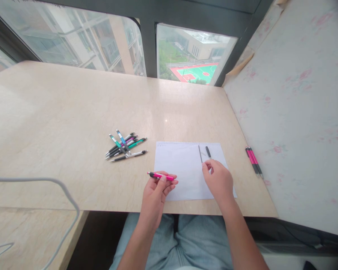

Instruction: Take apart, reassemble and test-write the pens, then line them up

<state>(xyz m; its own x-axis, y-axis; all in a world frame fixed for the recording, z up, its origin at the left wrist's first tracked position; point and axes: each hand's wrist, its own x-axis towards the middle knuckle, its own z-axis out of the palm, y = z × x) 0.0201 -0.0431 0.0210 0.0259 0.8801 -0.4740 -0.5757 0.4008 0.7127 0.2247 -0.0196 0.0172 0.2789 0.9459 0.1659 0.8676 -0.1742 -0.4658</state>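
Note:
My left hand (157,189) is closed on a pink pen body (160,175), held level just above the table's near edge. A white sheet of paper (183,168) lies to its right. My right hand (218,179) rests on the sheet with its fingertips pinched at the near end of a thin dark refill (199,153) and next to a short black pen part (208,152); whether it grips either one I cannot tell.
A pile of several pens (125,145) in teal, blue, purple and white lies left of the paper. Two pink pens (254,161) rest against the right wall (298,123). A grey cable (64,195) loops over the marble table (73,105) at the left. Windows run along the far edge.

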